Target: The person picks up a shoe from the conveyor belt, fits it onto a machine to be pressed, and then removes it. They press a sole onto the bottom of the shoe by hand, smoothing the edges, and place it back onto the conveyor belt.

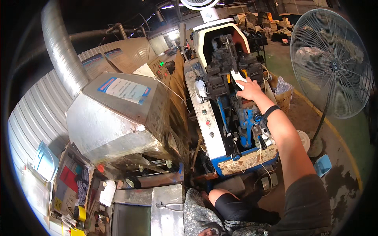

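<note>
My right hand (pixel 250 90) reaches forward into a dark, greasy machine (pixel 232 59) with black clamps and blue lower parts. Its fingers are closed on a white elongated piece (pixel 238 80), which sits at the machine's middle between the black parts; its exact kind is hard to make out. A black band (pixel 271 111) circles my right wrist. At the bottom edge, by the patterned cloth on my lap, only a little of my left hand (pixel 207 232) shows, its fingers too hidden to read.
On the right stand a large pedestal fan (pixel 334 65) and a light blue bin (pixel 323 165). To the left is a metal hooded unit (pixel 114 118) with a silver duct (pixel 65 45). A wrench (pixel 169 204) lies on the metal surface nearby. Thin cables hang along the machine's front.
</note>
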### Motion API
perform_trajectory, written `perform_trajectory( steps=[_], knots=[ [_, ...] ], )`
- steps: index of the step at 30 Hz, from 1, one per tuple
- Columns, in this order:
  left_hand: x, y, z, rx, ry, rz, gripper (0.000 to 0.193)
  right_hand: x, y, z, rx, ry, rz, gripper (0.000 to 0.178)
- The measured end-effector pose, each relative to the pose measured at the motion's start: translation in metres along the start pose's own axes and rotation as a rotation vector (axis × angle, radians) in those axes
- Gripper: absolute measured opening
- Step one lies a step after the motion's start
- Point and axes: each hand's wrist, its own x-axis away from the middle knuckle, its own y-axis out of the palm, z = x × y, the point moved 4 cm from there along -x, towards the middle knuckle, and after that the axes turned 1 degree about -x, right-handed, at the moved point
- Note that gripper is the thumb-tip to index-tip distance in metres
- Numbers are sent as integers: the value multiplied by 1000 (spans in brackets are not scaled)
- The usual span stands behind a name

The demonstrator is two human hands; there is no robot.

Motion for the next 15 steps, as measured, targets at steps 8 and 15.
perform_trajectory(
  steps=[8, 15],
  knots=[
    [3, -24, -14, 42, 230, -41, 33, 1, -1, 1, 87, -30, 61, 67],
    [80, -143, -96, -198, 306, 668, 28, 141, 42, -124, -147, -965, 397, 29]
  ],
)
